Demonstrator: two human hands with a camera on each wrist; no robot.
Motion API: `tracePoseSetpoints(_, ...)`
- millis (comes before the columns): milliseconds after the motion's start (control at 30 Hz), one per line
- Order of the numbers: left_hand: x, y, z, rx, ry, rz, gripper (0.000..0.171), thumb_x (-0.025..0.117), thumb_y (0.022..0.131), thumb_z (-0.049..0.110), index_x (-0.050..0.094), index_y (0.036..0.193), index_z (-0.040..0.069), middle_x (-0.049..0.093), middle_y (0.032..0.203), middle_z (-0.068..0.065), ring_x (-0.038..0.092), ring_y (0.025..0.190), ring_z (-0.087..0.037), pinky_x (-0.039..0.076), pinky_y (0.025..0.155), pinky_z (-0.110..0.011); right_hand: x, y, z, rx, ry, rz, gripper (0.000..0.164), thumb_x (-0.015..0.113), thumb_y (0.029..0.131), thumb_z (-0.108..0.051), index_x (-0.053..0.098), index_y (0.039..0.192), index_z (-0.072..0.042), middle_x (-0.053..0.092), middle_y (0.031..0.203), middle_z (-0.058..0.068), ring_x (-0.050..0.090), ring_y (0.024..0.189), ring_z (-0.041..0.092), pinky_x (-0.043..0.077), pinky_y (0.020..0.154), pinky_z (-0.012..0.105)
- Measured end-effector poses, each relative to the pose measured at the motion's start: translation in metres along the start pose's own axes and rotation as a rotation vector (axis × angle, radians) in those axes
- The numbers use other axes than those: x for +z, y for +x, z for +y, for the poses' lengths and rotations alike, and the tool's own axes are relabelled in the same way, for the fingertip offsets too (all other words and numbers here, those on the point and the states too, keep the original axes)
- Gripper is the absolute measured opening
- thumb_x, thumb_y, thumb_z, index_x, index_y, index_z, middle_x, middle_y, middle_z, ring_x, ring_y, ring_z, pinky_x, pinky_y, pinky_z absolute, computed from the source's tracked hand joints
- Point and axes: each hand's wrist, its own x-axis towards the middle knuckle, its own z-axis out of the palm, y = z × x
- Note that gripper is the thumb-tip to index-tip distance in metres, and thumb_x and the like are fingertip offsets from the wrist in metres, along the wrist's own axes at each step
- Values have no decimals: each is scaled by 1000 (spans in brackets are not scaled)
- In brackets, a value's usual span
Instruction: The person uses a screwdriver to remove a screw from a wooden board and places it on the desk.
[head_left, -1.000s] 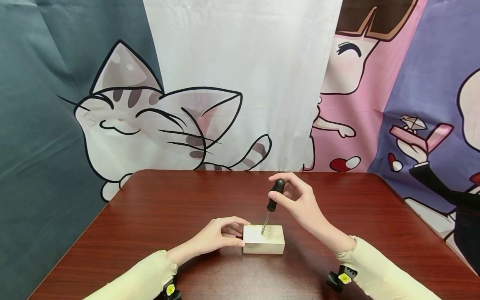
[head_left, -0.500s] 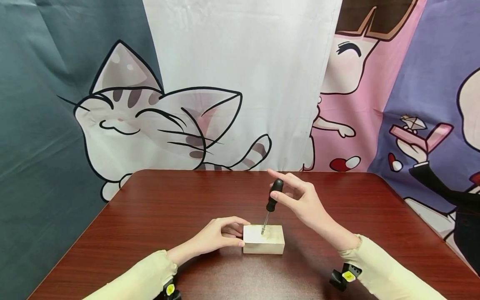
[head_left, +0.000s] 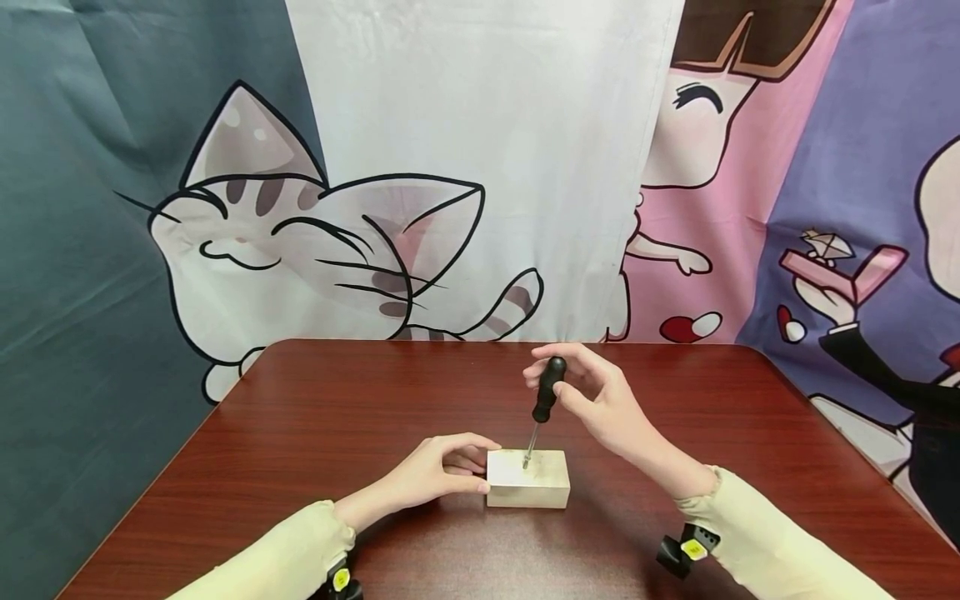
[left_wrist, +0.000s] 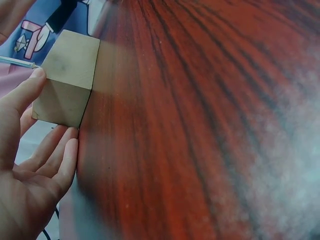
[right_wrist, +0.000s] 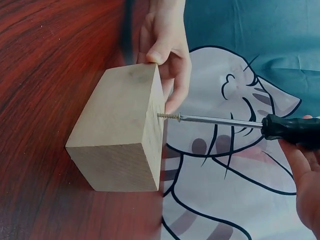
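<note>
Wooden block (head_left: 528, 497), one, lies below the right hand (head_left: 606, 402), its end clamped between thumb and fingers of the left hand (head_left: 422, 475). One black-handled screwdriver (head_left: 546, 402) held between right thumb and fingers, shaft slanting down. Right-wrist view resolves one screw (right_wrist: 169, 116) at its tip, partly in the block; too small in head view.

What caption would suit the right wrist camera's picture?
A black-handled screwdriver meets a screw protruding from a wooden block that the left hand grips on a wood-grain table.
</note>
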Motion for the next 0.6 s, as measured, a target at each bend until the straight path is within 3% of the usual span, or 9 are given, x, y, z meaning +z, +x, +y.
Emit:
tracePoseSetpoints(167, 0, 0, 0, 2, -4, 1, 52, 81, 82, 19, 63, 130, 15, 70, 112, -9, 71, 101, -15, 59, 88, -22, 2, 1, 1, 18, 23, 6, 32, 53, 94, 8, 59, 122, -6, 72, 107, 16, 71, 99, 19, 61, 87, 30)
tracePoseSetpoints(300, 0, 0, 0, 6, -6, 2, 52, 81, 82, 19, 62, 131, 14, 70, 112, -9, 71, 101, -15, 59, 89, -22, 4, -1, 3, 31, -14, 48, 30, 59, 94, 4, 61, 121, -7, 68, 112, 7, 68, 98, 12, 59, 85, 24)
tracePoseSetpoints(467, 0, 0, 0, 4, -7, 3, 53, 81, 82, 18, 62, 131, 13, 71, 112, -10, 71, 101, -15, 59, 89, -22, 7, -4, 4, 102, -117, 126, 38, 74, 89, -9, 62, 124, -16, 60, 111, -3, 65, 74, 12, 54, 67, 20)
tracePoseSetpoints(600, 0, 0, 0, 7, -4, 3, 52, 81, 82, 18, 63, 130, 14, 71, 112, -11, 71, 101, -15, 59, 89, -22, 6, -4, 4, 109, -105, 139, 39, 74, 88, -8, 63, 125, -13, 59, 102, 0, 67, 68, 15, 56, 66, 20)
